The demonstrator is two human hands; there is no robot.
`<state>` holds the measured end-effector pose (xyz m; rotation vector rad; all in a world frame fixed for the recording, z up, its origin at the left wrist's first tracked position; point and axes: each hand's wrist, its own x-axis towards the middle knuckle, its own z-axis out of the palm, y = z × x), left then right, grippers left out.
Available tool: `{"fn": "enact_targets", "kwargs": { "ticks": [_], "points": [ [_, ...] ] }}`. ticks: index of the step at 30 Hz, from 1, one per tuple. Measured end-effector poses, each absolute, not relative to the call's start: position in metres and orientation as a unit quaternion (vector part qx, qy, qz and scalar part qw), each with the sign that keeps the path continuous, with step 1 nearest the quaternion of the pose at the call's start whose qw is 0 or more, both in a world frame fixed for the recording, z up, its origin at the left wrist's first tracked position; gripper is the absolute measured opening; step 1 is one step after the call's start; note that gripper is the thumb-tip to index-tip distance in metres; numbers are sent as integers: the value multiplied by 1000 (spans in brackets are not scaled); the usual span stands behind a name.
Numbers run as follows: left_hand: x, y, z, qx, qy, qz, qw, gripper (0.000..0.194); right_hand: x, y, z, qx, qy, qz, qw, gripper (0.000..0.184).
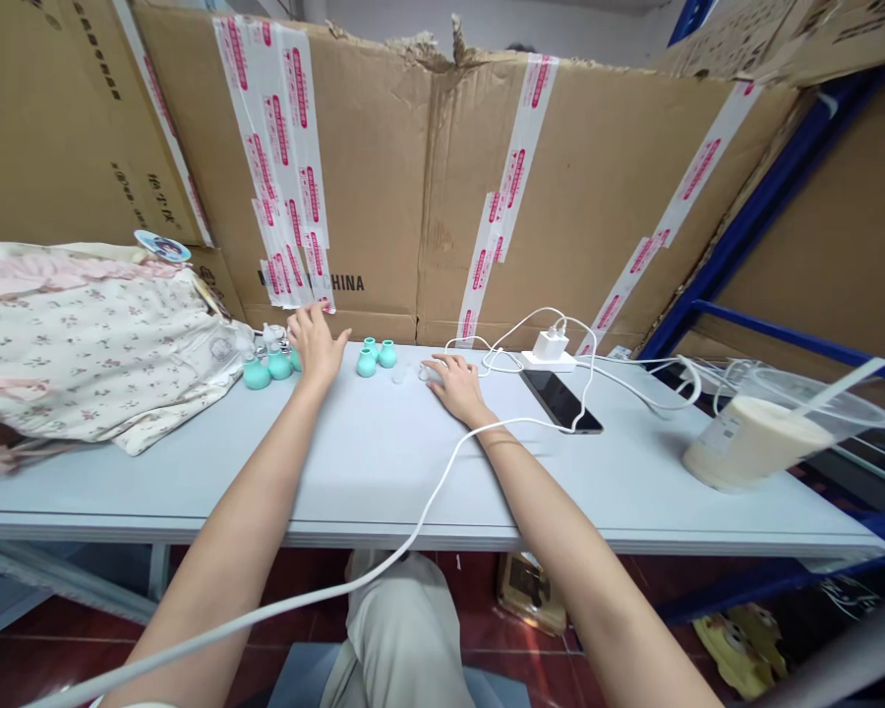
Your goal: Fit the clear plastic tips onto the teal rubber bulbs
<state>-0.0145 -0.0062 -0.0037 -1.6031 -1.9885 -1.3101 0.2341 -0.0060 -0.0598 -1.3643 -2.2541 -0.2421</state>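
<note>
My left hand (315, 346) is raised at the back of the table, fingers spread and thumb held out, with nothing visible in it. Beside and partly behind it stand small round teal bottles (257, 373) with short necks, along with some clear and silvery pieces (271, 336). Between my hands sits a group of 3 more teal bottles (367, 363), their necks upward. My right hand (458, 387) lies low over the table with its fingers stretched out. Its fingertips are beside a small clear piece (423, 373); whether they touch it I cannot tell. Another faint clear piece (398, 375) lies nearby.
A floral cloth bag (103, 344) occupies the left side. A white cable (442, 492) crosses over my right wrist. Rightward are a phone (560, 399), a white charger (550, 346) and a tilted-looking plastic cup (752, 442) with a straw. Taped cardboard (383, 177) walls the back.
</note>
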Motion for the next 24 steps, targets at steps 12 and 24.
{"fn": "enact_targets", "kwargs": {
  "ticks": [12,24],
  "points": [
    [30,-15,-8,-770,-492,-398,86,22,225,-10,-46,-484,-783,10,391,19],
    [63,-9,-32,-752,-438,-483,-103,23,221,-8,-35,-427,-602,433,517,28]
  ]
}}
